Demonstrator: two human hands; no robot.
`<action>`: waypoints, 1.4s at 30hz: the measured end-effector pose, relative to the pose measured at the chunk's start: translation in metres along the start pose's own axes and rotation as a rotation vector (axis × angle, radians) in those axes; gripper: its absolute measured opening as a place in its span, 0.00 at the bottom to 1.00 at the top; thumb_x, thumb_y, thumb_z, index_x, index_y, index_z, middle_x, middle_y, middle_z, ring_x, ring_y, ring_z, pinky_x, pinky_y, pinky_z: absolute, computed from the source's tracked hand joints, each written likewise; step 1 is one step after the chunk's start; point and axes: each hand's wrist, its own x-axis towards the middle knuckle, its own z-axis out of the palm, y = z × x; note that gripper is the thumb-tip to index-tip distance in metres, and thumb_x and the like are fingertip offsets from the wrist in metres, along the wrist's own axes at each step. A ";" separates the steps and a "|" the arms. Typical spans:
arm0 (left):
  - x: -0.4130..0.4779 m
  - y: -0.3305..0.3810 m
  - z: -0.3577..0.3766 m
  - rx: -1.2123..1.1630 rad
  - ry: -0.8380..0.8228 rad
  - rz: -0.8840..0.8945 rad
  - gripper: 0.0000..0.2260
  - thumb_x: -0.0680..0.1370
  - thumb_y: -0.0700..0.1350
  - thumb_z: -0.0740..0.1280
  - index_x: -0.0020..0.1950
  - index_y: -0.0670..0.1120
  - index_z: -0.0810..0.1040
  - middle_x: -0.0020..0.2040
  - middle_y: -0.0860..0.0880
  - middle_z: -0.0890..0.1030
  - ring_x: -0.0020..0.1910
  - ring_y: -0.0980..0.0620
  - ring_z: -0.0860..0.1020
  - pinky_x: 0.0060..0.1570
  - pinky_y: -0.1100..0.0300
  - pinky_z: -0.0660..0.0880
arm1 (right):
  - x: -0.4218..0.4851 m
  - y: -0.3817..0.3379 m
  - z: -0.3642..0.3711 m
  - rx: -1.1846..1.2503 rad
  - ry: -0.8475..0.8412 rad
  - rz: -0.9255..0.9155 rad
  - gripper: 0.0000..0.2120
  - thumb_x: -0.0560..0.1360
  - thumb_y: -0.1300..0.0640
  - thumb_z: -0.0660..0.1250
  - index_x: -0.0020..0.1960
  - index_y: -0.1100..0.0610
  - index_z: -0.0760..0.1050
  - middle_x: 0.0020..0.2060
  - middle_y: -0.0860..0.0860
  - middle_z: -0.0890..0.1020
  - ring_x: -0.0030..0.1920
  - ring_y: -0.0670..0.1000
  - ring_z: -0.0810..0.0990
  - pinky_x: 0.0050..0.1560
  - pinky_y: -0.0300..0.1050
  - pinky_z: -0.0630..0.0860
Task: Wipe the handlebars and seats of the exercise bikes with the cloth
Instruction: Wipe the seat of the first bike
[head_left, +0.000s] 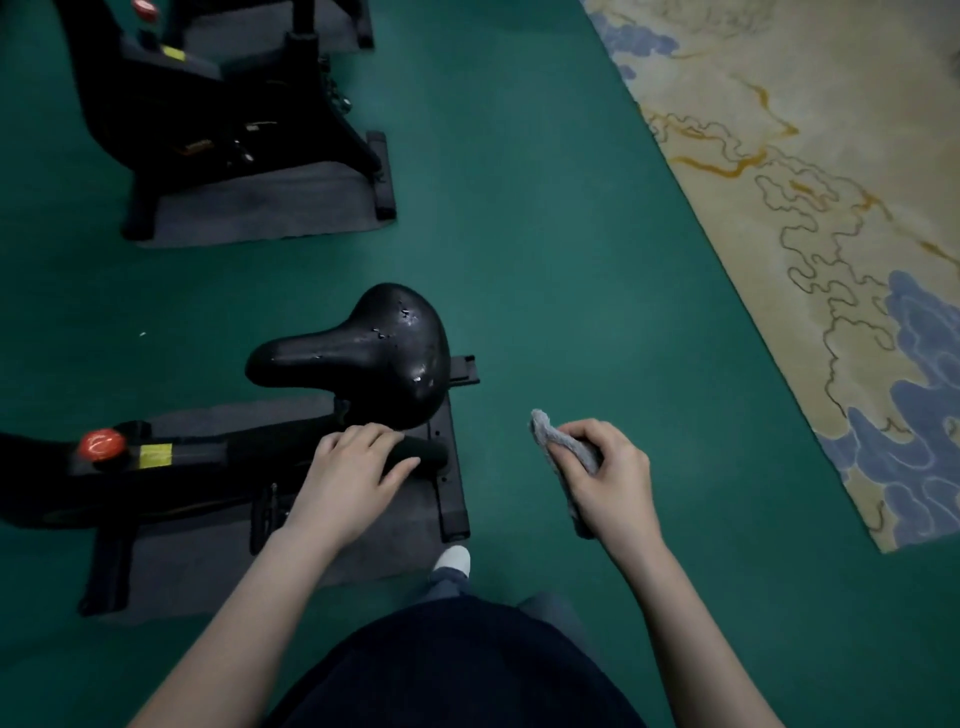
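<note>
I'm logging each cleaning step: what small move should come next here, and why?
Probably bring the right hand with the cloth leftward onto the seat: the cloth is held clear of the bike, beside the seat, while the left hand grips the frame bar below it.

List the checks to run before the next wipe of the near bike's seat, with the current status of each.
1. Cloth in right hand: ok, gripped and bunched.
2. Seat unobstructed: ok, nothing lies on it.
3. Cloth touching seat: not ok, it is held apart to the seat's right, over the green floor.
4. Left hand off the seat: ok, it grips a black bar below it.
5. Seat already clean: cannot tell; pale specks show on top.
</note>
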 end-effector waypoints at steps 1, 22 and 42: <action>0.001 0.000 -0.001 -0.006 0.006 -0.025 0.22 0.81 0.59 0.56 0.70 0.50 0.71 0.66 0.55 0.73 0.67 0.54 0.68 0.67 0.55 0.59 | 0.009 -0.002 0.002 0.000 -0.023 -0.016 0.10 0.74 0.57 0.71 0.37 0.45 0.76 0.37 0.47 0.79 0.35 0.39 0.76 0.29 0.25 0.67; 0.046 0.078 0.021 -0.201 0.225 -0.817 0.26 0.80 0.60 0.55 0.74 0.47 0.65 0.71 0.52 0.69 0.70 0.52 0.64 0.69 0.53 0.59 | 0.211 0.016 0.010 -0.012 -0.655 -0.370 0.06 0.75 0.55 0.70 0.41 0.46 0.77 0.37 0.42 0.77 0.35 0.46 0.77 0.34 0.42 0.72; 0.086 0.052 0.029 -0.558 0.524 -1.083 0.28 0.80 0.59 0.55 0.77 0.46 0.57 0.74 0.49 0.63 0.73 0.51 0.62 0.72 0.50 0.59 | 0.244 -0.090 0.183 -0.092 -0.900 -0.904 0.07 0.74 0.65 0.67 0.50 0.60 0.81 0.47 0.53 0.81 0.51 0.53 0.75 0.49 0.21 0.61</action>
